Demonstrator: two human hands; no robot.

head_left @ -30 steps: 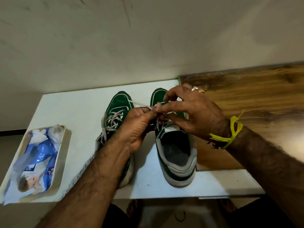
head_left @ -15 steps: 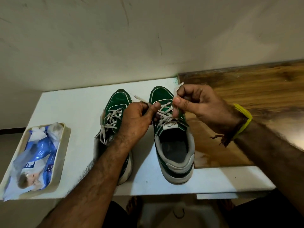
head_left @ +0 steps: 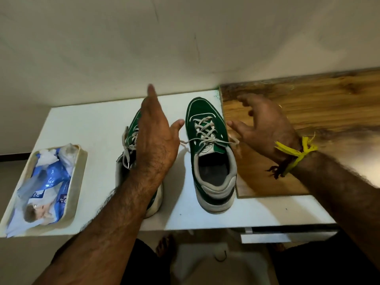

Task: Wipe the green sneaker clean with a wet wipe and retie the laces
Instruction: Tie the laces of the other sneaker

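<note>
Both hands hang above the white surface (head_left: 86,122) with nothing in them. The left hand (head_left: 156,138) has its fingers (head_left: 151,93) straight and close together, thumb out to the side; the right hand (head_left: 265,128) has its fingers spread and loosely bent, blurred at the tips.

The green sneaker (head_left: 209,153) being laced stands between the two thumbs, toe away from the person. Its laces (head_left: 205,130) are crossed through the eyelets, but the two loose ends trail out flat, one toward the left thumb and one under the right thumb, with no bow to be seen.

The step in hand, as I judge it, is the tying. Each hand should pinch its own end close to the top eyelets (not far out at the tips), draw both up evenly so the crossings sit snug, then cross and loop over the tongue.

The second sneaker (head_left: 131,132) lies mostly beneath the left hand and forearm, so its lacing is only partly visible. The tray (head_left: 81,159), well left of the left fingers, holds a crumpled blue-and-white wipes pack (head_left: 49,182); whether a used wipe lies among it I cannot tell.
</note>
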